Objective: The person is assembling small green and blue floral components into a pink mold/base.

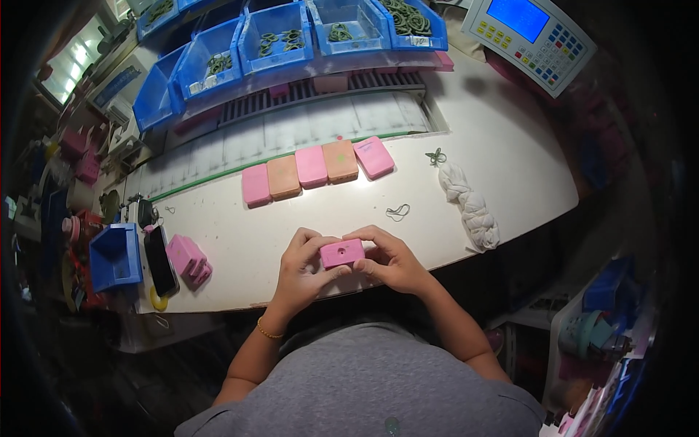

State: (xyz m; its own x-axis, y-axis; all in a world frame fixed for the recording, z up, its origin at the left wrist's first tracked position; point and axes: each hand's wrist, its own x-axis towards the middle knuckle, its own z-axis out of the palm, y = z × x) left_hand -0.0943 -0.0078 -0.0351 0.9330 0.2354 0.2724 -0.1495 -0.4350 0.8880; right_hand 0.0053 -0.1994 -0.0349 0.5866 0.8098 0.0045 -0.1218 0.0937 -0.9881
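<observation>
White worktop (pixel 502 149) carries most of what is here, with open blue bins (pixel 278 67) ranged beyond its far side, probably so the dark green pieces (pixel 411 20) in them stay sorted and reachable. Nearer, a row of five pink and orange slabs (pixel 313 166) sits nearly edge to edge, presumably kept together within arm's length. A plaited white cloth (pixel 470 207) lies off to the right, apart from both arms. At the near edge, the left hand (pixel 298 264) and right hand (pixel 395 264) hold a pink block (pixel 344 256) between them, fingers pinching it from either end, which likely steadies it and leaves its holed face uncovered. A thin loop (pixel 397 213) lies just beyond the right hand.
</observation>
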